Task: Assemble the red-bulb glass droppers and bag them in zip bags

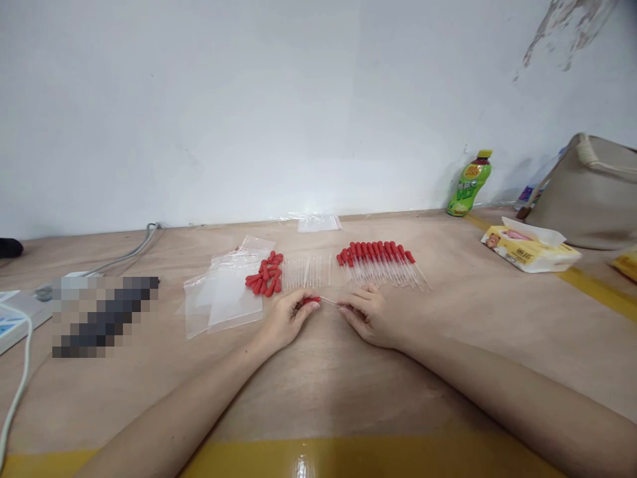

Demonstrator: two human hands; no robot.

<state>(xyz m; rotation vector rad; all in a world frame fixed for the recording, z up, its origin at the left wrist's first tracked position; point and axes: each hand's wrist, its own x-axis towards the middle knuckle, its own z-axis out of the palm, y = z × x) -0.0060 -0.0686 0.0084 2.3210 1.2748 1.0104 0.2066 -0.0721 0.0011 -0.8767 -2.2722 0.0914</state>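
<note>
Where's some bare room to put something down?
Bare table lies between the left arm, right arm and near yellow tape; also between the red-topped droppers and tissue pack. It's crowded from the plastic bags through loose bulbs and clear tubes to those droppers.

Table [321, 388] free between forearms [209, 392]; red bulbs [265, 273], tubes [301, 272], droppers [377, 249] block farther back.

On my right, a green bottle [466, 188] stands by the wall [259, 113], near a beige bag [580, 199]. In front of them I see a yellow-and-white tissue pack [527, 257], one tissue [546, 236] poking up. To my left lie a white power strip [32, 320], a grey cable [130, 253] and a dark, pixelated shape [109, 315].
</note>
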